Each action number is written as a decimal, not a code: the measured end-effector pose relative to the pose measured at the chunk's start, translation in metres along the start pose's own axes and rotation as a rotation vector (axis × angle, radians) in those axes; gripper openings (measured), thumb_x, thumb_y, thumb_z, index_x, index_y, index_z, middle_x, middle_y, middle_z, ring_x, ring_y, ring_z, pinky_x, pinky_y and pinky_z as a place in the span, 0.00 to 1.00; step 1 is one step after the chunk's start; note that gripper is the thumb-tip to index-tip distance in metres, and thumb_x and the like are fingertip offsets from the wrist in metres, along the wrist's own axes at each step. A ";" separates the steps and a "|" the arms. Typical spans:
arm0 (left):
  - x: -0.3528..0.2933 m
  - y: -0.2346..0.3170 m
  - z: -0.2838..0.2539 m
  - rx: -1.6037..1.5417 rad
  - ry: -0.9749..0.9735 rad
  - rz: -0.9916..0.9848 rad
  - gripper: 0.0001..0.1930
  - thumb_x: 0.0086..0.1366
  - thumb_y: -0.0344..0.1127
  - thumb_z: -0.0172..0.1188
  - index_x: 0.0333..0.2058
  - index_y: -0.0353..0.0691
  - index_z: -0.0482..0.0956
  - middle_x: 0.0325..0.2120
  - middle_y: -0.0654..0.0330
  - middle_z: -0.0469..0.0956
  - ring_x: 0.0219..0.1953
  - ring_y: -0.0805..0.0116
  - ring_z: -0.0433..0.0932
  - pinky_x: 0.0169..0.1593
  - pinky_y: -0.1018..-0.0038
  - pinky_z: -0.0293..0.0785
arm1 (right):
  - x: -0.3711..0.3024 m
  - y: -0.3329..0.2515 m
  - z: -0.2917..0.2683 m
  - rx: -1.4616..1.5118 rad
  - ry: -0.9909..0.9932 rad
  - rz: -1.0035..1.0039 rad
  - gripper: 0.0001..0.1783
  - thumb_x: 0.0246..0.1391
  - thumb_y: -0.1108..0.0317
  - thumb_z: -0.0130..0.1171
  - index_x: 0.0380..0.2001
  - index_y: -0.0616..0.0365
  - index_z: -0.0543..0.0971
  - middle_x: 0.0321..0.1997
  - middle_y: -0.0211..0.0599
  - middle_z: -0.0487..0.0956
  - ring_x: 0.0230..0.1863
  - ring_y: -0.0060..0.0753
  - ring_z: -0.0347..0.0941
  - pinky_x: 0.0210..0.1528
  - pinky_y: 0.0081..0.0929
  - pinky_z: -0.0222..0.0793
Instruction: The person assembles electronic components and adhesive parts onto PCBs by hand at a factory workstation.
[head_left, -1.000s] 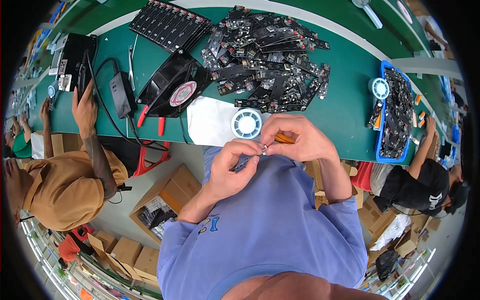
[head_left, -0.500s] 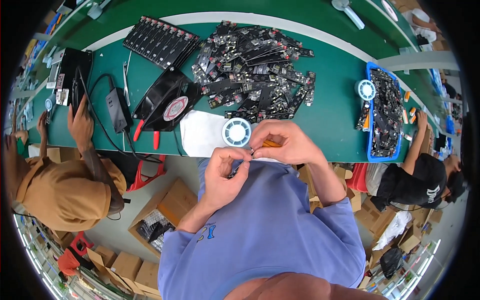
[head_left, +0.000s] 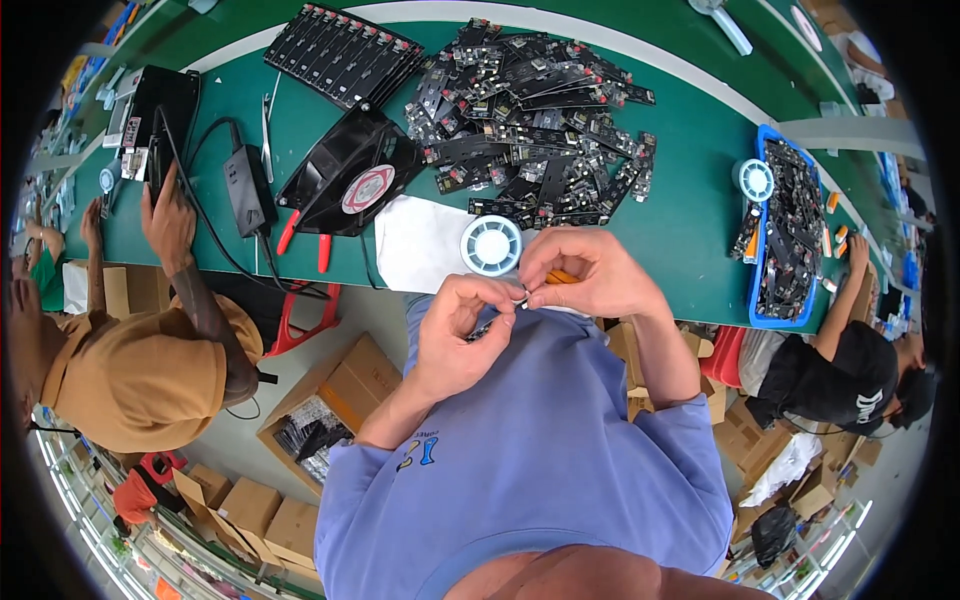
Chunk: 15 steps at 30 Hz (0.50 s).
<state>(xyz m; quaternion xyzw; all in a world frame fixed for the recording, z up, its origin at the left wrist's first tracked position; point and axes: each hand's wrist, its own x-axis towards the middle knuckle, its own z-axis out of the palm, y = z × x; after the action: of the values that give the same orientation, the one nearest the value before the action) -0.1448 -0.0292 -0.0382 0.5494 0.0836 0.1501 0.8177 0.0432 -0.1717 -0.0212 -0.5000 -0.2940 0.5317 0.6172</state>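
My left hand (head_left: 462, 340) is closed in a pinch on a small dark circuit board (head_left: 481, 331), mostly hidden by the fingers. Against it, at about chest height over the table's near edge, my right hand (head_left: 595, 280) is also pinched. A slim orange piece (head_left: 562, 277) sticks out between its fingers; its kind does not show. Where the fingertips meet there is a tiny pale, shiny bit (head_left: 521, 299), too small to name. Just beyond lies a round light-blue and white spoked disc (head_left: 491, 246), partly on a white sheet (head_left: 415, 245).
A loose heap of black circuit boards (head_left: 540, 130) covers the back middle. Left of it are stacked board panels (head_left: 343, 55), a black fan (head_left: 350, 170), red-handled pliers (head_left: 324, 252), tweezers (head_left: 266, 140) and a power adapter (head_left: 246, 185). A blue tray (head_left: 757, 290) of boards stands right. Co-workers sit on both sides.
The view has shifted, so the table things appear a little higher and further right. My hands stay together, and a pale, shiny bit shows more plainly between the fingertips.
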 end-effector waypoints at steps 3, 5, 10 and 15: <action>0.003 0.002 -0.001 -0.025 -0.010 -0.031 0.20 0.64 0.10 0.58 0.49 0.36 0.68 0.43 0.56 0.76 0.57 0.61 0.79 0.62 0.64 0.75 | 0.001 0.000 -0.003 0.016 -0.020 0.051 0.14 0.53 0.84 0.74 0.42 0.66 0.84 0.48 0.41 0.81 0.47 0.28 0.79 0.52 0.26 0.78; 0.005 0.003 -0.002 -0.034 -0.012 -0.041 0.20 0.64 0.10 0.59 0.49 0.37 0.67 0.43 0.56 0.76 0.56 0.62 0.79 0.62 0.64 0.75 | 0.003 -0.004 -0.005 0.017 -0.058 0.042 0.13 0.54 0.82 0.73 0.43 0.66 0.83 0.48 0.38 0.81 0.48 0.26 0.80 0.52 0.25 0.78; 0.008 0.004 -0.003 -0.105 -0.031 -0.083 0.20 0.64 0.10 0.58 0.49 0.37 0.65 0.44 0.56 0.75 0.55 0.65 0.78 0.62 0.67 0.75 | 0.006 -0.009 -0.007 -0.092 -0.093 0.018 0.11 0.58 0.80 0.71 0.44 0.66 0.83 0.46 0.35 0.82 0.47 0.24 0.80 0.51 0.24 0.78; 0.003 0.002 -0.002 -0.101 0.004 -0.087 0.21 0.63 0.09 0.58 0.48 0.37 0.65 0.42 0.56 0.76 0.54 0.65 0.78 0.63 0.68 0.73 | 0.007 -0.003 -0.004 -0.036 -0.106 0.031 0.10 0.59 0.80 0.70 0.44 0.67 0.83 0.47 0.39 0.83 0.47 0.27 0.82 0.51 0.27 0.79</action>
<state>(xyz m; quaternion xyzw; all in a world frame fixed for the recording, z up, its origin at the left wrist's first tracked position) -0.1429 -0.0255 -0.0375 0.5030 0.1011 0.1196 0.8500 0.0500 -0.1664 -0.0205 -0.4865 -0.3281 0.5617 0.5832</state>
